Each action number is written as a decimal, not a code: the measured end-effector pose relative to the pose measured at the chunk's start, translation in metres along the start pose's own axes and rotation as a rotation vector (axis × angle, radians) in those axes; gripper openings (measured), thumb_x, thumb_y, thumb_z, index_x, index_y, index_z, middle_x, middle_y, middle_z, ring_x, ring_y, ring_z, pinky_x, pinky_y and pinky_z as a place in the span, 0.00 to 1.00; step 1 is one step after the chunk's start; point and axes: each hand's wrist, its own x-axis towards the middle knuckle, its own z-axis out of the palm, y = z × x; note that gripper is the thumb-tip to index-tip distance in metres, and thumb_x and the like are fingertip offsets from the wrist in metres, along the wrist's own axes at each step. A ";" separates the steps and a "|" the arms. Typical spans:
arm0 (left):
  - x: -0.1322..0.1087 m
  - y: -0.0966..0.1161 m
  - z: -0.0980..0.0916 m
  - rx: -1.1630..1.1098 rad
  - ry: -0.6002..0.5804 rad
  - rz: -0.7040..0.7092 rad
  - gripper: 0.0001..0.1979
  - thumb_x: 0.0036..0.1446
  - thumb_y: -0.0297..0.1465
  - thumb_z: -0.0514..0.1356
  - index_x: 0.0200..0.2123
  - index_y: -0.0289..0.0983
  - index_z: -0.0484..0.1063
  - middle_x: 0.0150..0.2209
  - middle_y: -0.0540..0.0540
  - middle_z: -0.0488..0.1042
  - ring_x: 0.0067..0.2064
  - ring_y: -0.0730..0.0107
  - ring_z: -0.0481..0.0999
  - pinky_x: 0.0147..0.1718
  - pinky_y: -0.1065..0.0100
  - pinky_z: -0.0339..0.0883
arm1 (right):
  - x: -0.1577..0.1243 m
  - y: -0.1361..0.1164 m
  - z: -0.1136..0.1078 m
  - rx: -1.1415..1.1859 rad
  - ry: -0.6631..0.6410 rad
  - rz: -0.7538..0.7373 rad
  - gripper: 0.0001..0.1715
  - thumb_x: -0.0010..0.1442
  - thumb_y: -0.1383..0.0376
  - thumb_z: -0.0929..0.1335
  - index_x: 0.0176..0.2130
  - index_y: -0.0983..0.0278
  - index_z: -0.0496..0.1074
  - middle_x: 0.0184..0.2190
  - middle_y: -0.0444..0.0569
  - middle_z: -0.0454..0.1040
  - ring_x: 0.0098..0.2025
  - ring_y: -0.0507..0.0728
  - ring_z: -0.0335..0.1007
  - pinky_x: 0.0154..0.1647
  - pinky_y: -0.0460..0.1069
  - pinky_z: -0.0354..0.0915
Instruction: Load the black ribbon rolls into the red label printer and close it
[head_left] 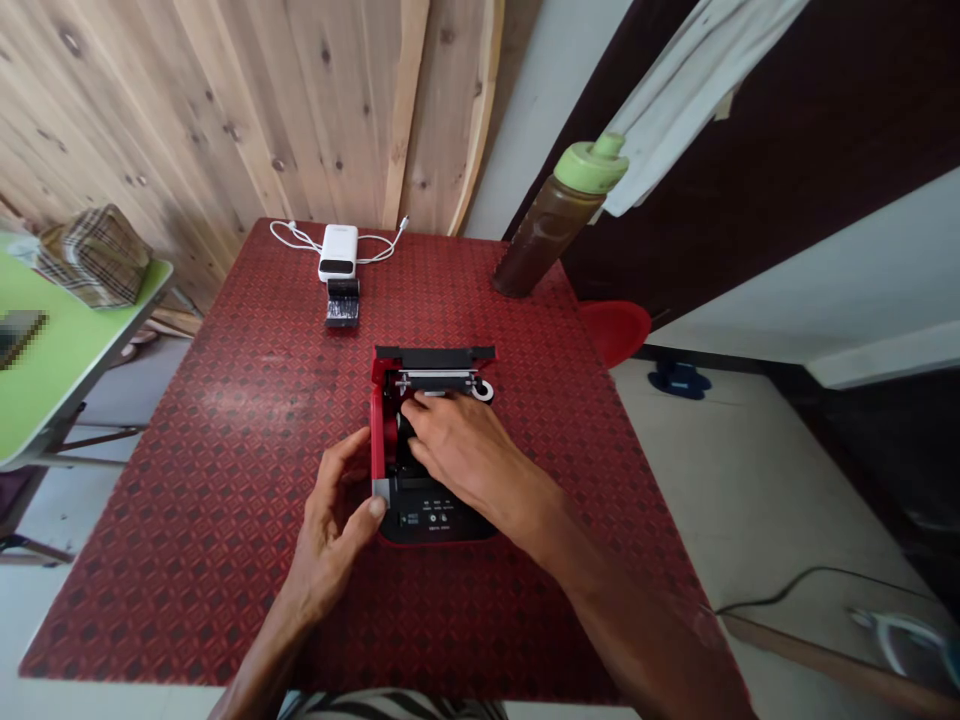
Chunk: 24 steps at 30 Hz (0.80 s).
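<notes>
A small red and black printer [431, 520] sits in the middle of the red patterned table [225, 450], its lid [435, 354] swung open toward the far side. My left hand [334, 525] clasps the printer's left front corner, thumb on the grey corner piece. My right hand [469, 455] reaches into the open compartment, fingers curled down inside; what they touch is hidden. A white roller end [484, 390] shows at the compartment's right.
A white power bank [338, 251] with a white cable and a small black part [343, 302] lie at the far side. A brown bottle with a green cap [559, 215] stands at the far right. A green table [52, 360] with a checked cap is left.
</notes>
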 end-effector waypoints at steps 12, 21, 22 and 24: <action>0.000 0.002 0.000 0.011 0.008 -0.018 0.32 0.71 0.47 0.64 0.74 0.47 0.65 0.73 0.40 0.71 0.68 0.46 0.76 0.63 0.50 0.73 | -0.090 0.020 -0.009 0.227 0.729 -0.009 0.09 0.70 0.67 0.73 0.50 0.57 0.81 0.43 0.50 0.87 0.46 0.63 0.82 0.49 0.59 0.76; 0.001 -0.002 -0.001 0.061 0.041 0.022 0.31 0.71 0.46 0.64 0.73 0.45 0.67 0.71 0.40 0.73 0.68 0.47 0.77 0.62 0.52 0.74 | -0.154 0.063 0.081 0.762 0.492 0.386 0.12 0.63 0.64 0.73 0.47 0.57 0.83 0.42 0.46 0.88 0.39 0.59 0.85 0.41 0.52 0.79; 0.001 -0.002 -0.001 0.066 0.041 0.029 0.31 0.71 0.46 0.64 0.73 0.46 0.67 0.71 0.41 0.73 0.67 0.48 0.77 0.63 0.52 0.73 | -0.149 0.059 0.091 0.787 0.467 0.385 0.11 0.63 0.64 0.73 0.46 0.58 0.82 0.41 0.47 0.88 0.37 0.58 0.84 0.39 0.51 0.78; 0.002 -0.001 -0.001 0.075 0.042 0.037 0.30 0.72 0.46 0.63 0.73 0.46 0.68 0.71 0.42 0.74 0.67 0.48 0.77 0.64 0.52 0.73 | -0.139 0.053 0.103 0.817 0.458 0.357 0.11 0.63 0.66 0.71 0.46 0.59 0.82 0.40 0.47 0.88 0.36 0.58 0.84 0.39 0.52 0.78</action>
